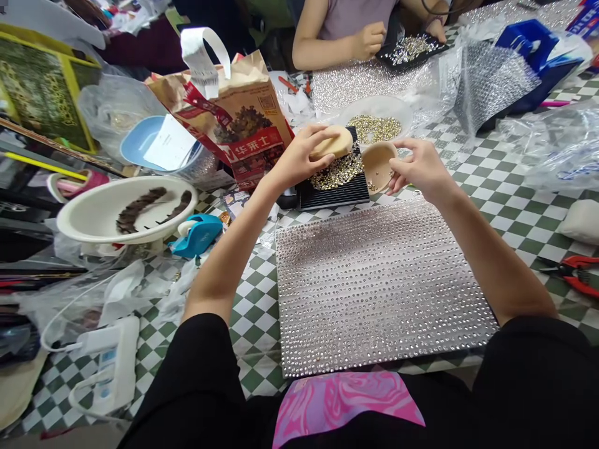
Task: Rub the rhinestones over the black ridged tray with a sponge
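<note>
My left hand is closed round a pale round wooden-looking disc, held over a black ridged tray bearing gold and silver rhinestones. To its right, my right hand has its fingers on the rim of a small tan bowl, tilted against the tray's right side. A few stones lie inside the bowl. Nearer to me lies a board covered with rows of clear stones. Behind the tray, a clear dish holds more gold stones.
A brown paper bag stands behind my left hand. Further left are a white oval bowl, a blue tape dispenser and a power strip. Red-handled pliers lie right. Across the table, a person's hand is near another tray.
</note>
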Available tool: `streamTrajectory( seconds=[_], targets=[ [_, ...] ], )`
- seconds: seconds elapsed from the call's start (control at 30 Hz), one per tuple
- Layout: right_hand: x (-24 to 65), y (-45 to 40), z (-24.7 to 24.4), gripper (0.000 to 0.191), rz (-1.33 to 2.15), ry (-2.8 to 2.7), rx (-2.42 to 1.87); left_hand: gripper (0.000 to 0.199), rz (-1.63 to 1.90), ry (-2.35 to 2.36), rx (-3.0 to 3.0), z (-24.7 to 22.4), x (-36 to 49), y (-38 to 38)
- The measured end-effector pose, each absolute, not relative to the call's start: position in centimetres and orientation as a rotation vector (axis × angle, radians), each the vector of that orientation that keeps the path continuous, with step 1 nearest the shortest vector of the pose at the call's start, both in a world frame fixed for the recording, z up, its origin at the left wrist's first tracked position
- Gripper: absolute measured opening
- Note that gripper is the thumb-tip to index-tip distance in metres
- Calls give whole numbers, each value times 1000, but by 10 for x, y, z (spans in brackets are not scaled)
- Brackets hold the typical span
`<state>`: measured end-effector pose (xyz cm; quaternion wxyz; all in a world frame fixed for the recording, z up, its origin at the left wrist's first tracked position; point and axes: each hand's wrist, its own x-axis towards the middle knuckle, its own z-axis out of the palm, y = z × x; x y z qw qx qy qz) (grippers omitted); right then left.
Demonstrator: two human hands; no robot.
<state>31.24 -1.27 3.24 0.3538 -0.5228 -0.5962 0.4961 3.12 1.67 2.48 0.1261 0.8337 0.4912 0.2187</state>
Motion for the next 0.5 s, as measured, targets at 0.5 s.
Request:
streamTrajectory(
  seconds=[0.5],
  targets=[
    [310, -15, 34, 41, 1270, -1569, -1371, 53, 439, 1473, 2455, 24, 48, -28]
  ],
)
